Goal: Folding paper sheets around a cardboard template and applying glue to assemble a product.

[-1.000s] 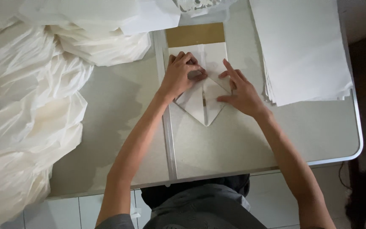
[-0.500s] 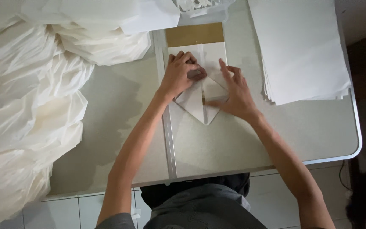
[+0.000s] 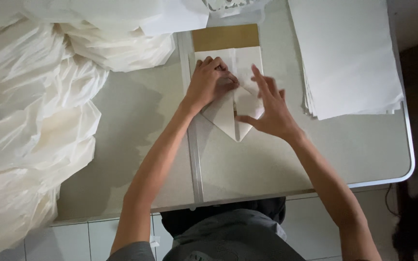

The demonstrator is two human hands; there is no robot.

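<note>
1. Table point(image 3: 136, 145): grey, with a seam running 12 to 6 down its middle.
2. Heap point(image 3: 30, 121) of crumpled white sheets at 9 o'clock.
3. Stack point(image 3: 349, 53) of flat sheets at 2 o'clock.
4. Paper point(image 3: 228, 116): folded to a point aimed at 6, lying at table centre, brown card point(image 3: 226, 37) at its 12.
5. Right hand point(image 3: 269, 111): fingers spread, flat on the paper's right flap.
6. Left hand point(image 3: 209, 82): fingers curled together, pressing the fold.

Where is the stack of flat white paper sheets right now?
The stack of white sheets lies at the table's far right corner, just right of the right hand and the folded paper.
</note>
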